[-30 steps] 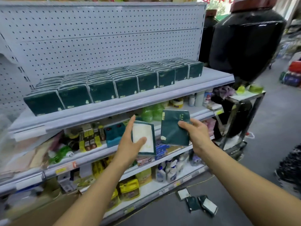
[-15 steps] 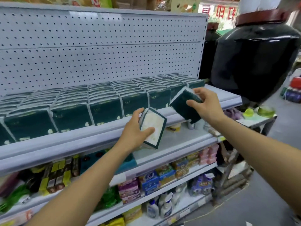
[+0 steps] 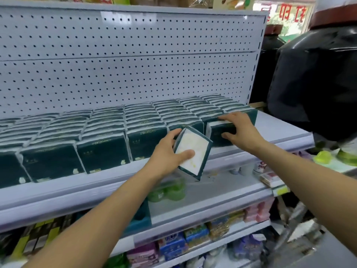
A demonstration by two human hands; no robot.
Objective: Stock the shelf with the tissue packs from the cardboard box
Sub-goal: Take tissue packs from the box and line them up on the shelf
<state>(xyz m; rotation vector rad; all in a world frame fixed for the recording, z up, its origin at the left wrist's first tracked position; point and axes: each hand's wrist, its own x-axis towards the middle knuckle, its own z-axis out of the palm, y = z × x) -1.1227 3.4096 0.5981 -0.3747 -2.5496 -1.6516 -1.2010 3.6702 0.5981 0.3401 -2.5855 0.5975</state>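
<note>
Left hand [image 3: 166, 151] grips a tissue pack [image 3: 193, 152], thumb across its pale face and fingers curled round the far edge. That pack is tilted, held clear in front of the shelf lip, not touching the stocked rows.

Right hand [image 3: 241, 130] rests on the front pack of the rightmost row [image 3: 218, 132]: fingers laid over its top edge, thumb pressed on its dark green front. Whether the fingers clasp or only steady it, cannot tell for certain; thumb and fingers bracket the pack.

The held pack sits just left of and nearer than the right hand, overlapping the front of the neighbouring row.

Rows of dark green tissue packs [image 3: 104, 151] stand upright, filling the top shelf [image 3: 289, 132] from left to right, fronts in line. A bare strip of shelf lies right of the last row.

Behind: grey pegboard back panel [image 3: 135, 64]. Far right: a large black jar [image 3: 318, 80]. Lower shelves [image 3: 212, 194] hold green containers [image 3: 170, 190], coloured packets [image 3: 193, 236], small items blurred.
</note>
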